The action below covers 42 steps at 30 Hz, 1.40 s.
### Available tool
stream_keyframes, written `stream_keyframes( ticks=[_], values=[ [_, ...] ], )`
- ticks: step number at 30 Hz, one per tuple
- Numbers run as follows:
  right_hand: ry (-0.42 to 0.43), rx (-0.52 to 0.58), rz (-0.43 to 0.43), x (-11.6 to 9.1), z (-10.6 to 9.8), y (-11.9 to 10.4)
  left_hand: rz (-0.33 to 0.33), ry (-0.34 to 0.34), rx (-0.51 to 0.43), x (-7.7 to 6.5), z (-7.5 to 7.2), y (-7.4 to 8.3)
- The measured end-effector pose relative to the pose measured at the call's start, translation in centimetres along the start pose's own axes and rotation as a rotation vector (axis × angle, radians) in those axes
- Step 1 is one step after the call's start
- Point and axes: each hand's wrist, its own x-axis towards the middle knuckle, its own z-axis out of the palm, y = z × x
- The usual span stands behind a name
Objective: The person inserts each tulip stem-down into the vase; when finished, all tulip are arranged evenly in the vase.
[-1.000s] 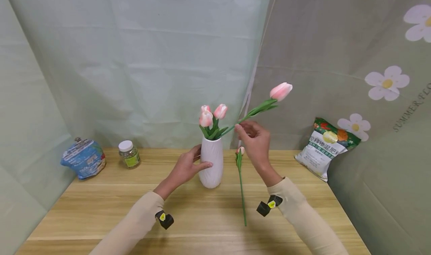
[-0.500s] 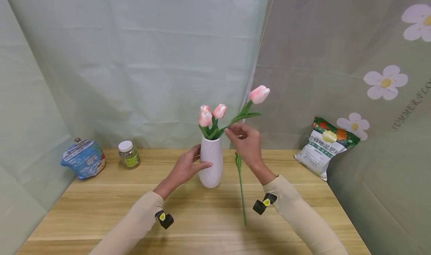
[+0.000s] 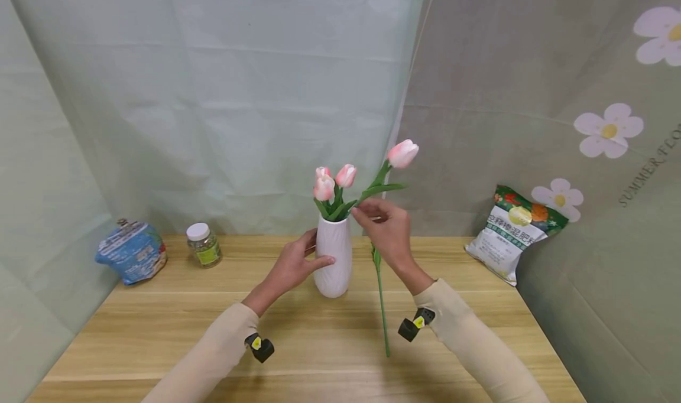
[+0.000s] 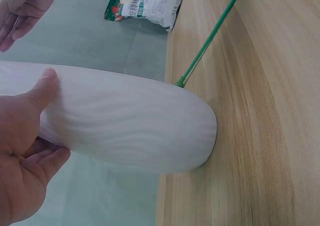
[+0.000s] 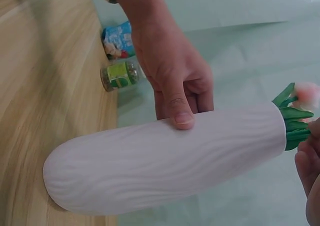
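Observation:
A white ribbed vase [image 3: 334, 255] stands upright on the wooden table, with three pink tulips [image 3: 324, 187] in its mouth. My left hand [image 3: 294, 264] grips the vase from the left, thumb across its front, as the left wrist view also shows around the vase [image 4: 130, 118]. Just above the rim on the right, my right hand [image 3: 387, 228] pinches the stem of another pink tulip [image 3: 403, 153], which leans up to the right. Its lower stem end is hidden at the vase mouth. One more tulip [image 3: 382, 299] lies on the table right of the vase, its bloom hidden behind my right hand.
A clear jar with a white lid [image 3: 204, 244] and a blue bag [image 3: 132, 252] stand at the back left. At the back right, a white and green bag [image 3: 516, 231] leans against the fabric wall. The table's [image 3: 319, 356] back edge meets hanging cloth.
My right hand has moved left and slightly down with its tulip, bringing the stem to the vase mouth and the bloom more upright. The left hand keeps its hold on the vase.

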Motion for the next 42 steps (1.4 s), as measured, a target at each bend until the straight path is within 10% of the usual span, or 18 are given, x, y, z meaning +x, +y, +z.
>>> stream_keyframes(
  ticks=[42],
  values=[
    [-0.122,-0.066,0.084,-0.53,-0.06,0.33,-0.009,-0.009,-0.006,0.01,-0.14,0.19]
  ],
)
